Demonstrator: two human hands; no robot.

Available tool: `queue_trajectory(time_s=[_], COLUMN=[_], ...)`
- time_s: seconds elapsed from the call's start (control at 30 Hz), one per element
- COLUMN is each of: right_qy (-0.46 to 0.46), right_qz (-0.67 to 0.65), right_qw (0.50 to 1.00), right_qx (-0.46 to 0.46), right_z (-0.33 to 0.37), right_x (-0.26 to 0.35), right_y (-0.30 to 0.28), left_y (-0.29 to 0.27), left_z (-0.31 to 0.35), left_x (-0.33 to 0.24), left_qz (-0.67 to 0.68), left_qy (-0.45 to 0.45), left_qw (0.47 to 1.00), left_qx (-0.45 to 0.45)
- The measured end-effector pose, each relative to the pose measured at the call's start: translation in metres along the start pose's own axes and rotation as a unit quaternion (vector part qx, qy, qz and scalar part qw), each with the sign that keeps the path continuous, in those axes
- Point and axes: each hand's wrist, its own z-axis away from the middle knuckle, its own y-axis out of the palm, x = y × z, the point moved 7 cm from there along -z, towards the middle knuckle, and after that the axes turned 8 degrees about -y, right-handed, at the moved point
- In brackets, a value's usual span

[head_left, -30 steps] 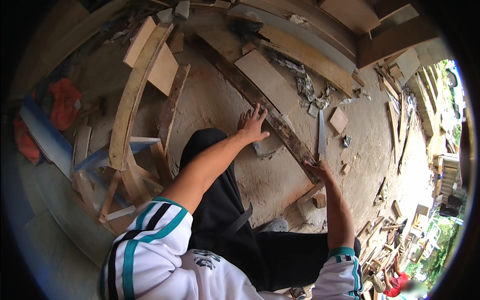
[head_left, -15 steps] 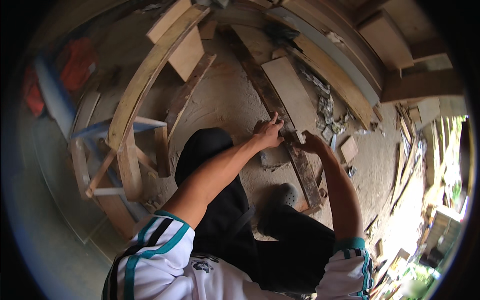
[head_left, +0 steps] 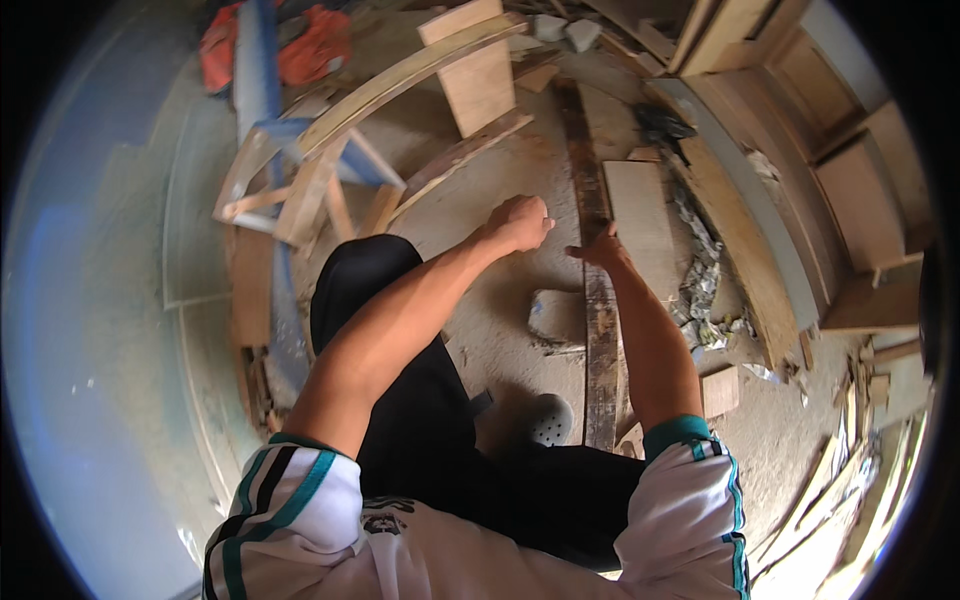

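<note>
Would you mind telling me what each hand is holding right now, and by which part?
The right hand rests on the long dark plank, partway along its length; a true grip cannot be told. The left hand is a closed fist just beside it, with nothing visible in it.

A rough carpentry yard or building site. Loose planks (head_left: 478, 75), offcuts (head_left: 720, 390) and rubble (head_left: 700, 290) litter the dusty concrete floor (head_left: 480, 330).

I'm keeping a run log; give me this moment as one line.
left hand: fisted above floor, holding nothing visible | right hand: on long dark plank | pale board beside plank
</note>
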Motion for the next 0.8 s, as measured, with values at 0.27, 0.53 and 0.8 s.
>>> queue_trajectory(time_s=[0.27,0.53,0.8], right_qy=[-0.008,0.053,-0.313], right_qz=[-0.046,0.073,0.228], right_qw=[0.981,0.973,0.900], right_qx=[-0.189,-0.211,-0.200], right_z=[0.024,-0.058,-0.002], right_x=[0.014,-0.013,0.198], right_y=[-0.002,-0.042,0.036], left_y=[-0.012,0.035,0.059], left_z=[0.090,0.150,0.223], left_x=[0.087,0.223,0.338], left_qz=[-0.067,-0.040,0.062], left_qy=[-0.086,-0.209,-0.338], left_qw=[0.988,0.972,0.918], left_qx=[-0.105,-0.100,-0.198])
